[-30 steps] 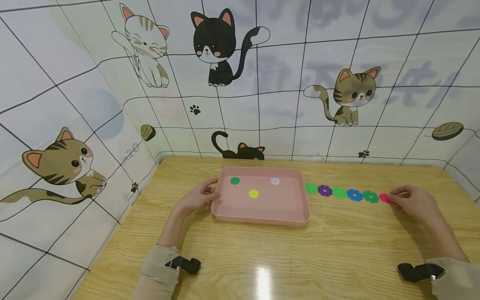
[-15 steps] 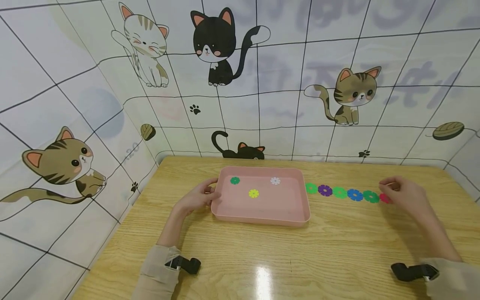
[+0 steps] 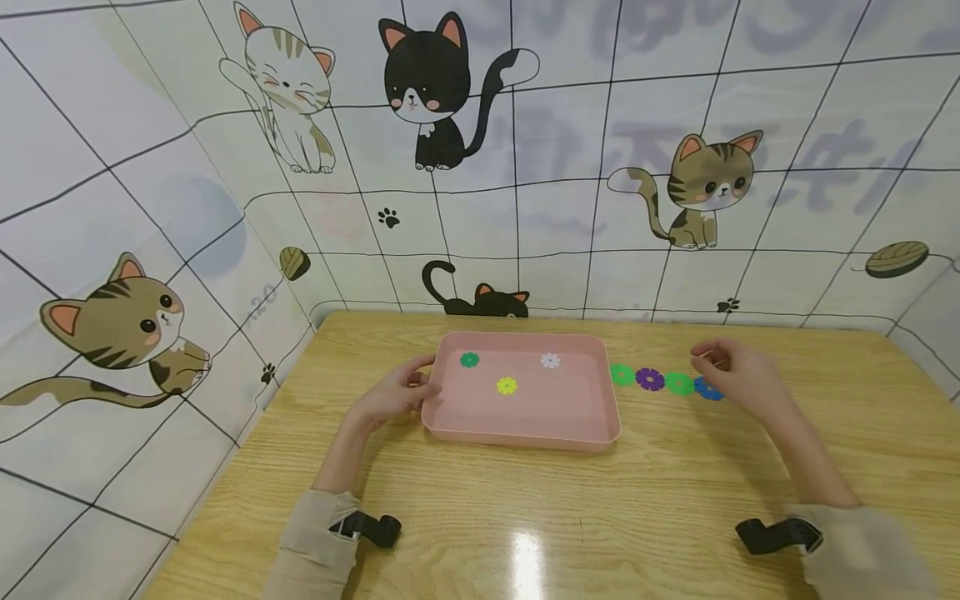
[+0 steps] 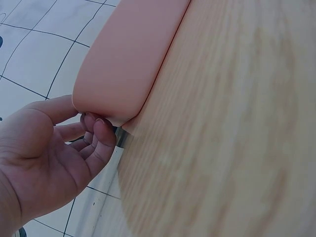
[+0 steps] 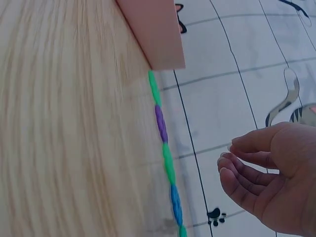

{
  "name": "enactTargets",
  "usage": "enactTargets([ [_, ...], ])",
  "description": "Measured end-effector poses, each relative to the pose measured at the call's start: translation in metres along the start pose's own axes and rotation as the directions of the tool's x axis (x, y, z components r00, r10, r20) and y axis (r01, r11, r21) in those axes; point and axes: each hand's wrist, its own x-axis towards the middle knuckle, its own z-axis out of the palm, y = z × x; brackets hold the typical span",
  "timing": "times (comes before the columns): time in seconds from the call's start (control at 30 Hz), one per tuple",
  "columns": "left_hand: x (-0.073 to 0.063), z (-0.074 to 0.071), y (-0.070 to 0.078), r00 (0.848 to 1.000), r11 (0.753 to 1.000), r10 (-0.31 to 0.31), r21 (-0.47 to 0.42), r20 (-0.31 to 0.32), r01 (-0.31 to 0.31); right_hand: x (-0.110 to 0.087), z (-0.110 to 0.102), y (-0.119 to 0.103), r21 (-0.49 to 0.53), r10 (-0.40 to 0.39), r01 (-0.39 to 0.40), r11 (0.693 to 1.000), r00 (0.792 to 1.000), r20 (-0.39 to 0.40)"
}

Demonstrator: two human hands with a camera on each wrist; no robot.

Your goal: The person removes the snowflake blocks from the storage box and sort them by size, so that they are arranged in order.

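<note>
My left hand (image 3: pixel 393 393) gripping a pink tray (image 3: pixel 517 440), my right hand (image 3: pixel 750 382) loosely curled, holding nothing, apparently above a blue disc (image 3: pixel 705 390)

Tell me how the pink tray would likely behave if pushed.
The pink tray looks stiff, its walls standing straight. It seems likelier to slide than tip, sitting low and broad on the table. The three flat discs inside might shift too.

From my remote post I counted 1 tray (image 3: pixel 555 414), 3 inside discs (image 3: pixel 507 386), at least 5 row discs (image 3: pixel 650 379), 1 left hand (image 3: pixel 393 392), 1 right hand (image 3: pixel 744 379), 5 printed cats (image 3: pixel 427 71).
</note>
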Motion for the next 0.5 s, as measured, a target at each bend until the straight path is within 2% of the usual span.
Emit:
enactTargets([
  [0.23, 0.000, 0.000, 0.000, 1.000, 1.000, -0.003, 0.000, -0.003, 0.003, 0.009, 0.014, -0.030, 0.075, -0.043, 0.041, 0.996, 0.999, 0.030],
  [0.5, 0.000, 0.000, -0.001, 1.000, 1.000, -0.001, 0.005, 0.007, 0.001, 0.020, 0.031, -0.058, 0.124, -0.089, 0.085, 0.989, 0.996, 0.028],
])
